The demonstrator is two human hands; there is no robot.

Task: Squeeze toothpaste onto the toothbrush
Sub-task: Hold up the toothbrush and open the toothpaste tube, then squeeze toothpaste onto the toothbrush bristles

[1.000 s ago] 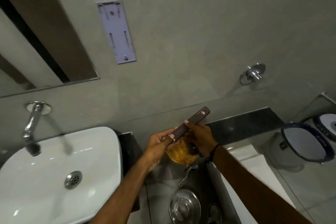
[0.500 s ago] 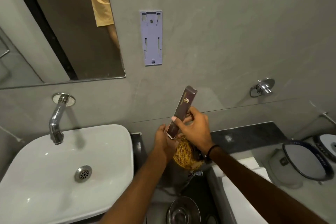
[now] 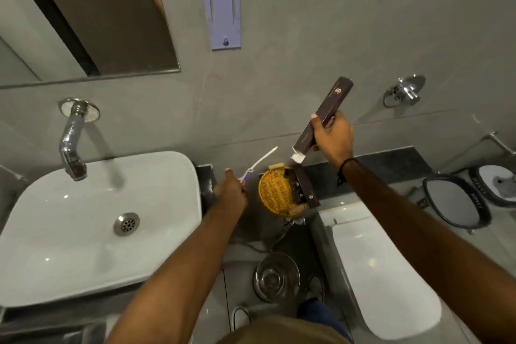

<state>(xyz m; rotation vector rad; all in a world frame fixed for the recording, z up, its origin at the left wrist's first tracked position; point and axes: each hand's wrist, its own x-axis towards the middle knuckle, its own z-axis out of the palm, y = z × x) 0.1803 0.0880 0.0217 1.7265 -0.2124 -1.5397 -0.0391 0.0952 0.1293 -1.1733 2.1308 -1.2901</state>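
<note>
Left hand (image 3: 230,193) out over the dark ledge (image 3: 391,160) between sink (image 3: 83,232) and basket (image 3: 275,194), grip closed on a toothbrush (image 3: 258,163). Handle with red and blue marks tucked in the fist, white shaft angling up and to the right, tip blurred near the wall. Bristles too small to make out.

Right hand (image 3: 332,138) raised higher, to the right, well apart from the left. Grip wrapped around a long brown box (image 3: 325,113), tilted, logo end up toward the wall, lower end open with a white flap (image 3: 298,155) hanging out just above the basket. No toothpaste tube clearly visible; cannot tell whether one sits inside the box.

Yellow woven basket on the ledge, a second brown box (image 3: 307,187) leaning against its right side, dark small items inside, unclear.

Chrome tap (image 3: 71,142) jutting from the grey wall over the white sink, drain (image 3: 127,223) in the middle. Mirror (image 3: 83,14) upper left, pale bracket (image 3: 223,0) on the wall above. White toilet (image 3: 382,271) lower right, black wristband (image 3: 344,166) on the right wrist.
</note>
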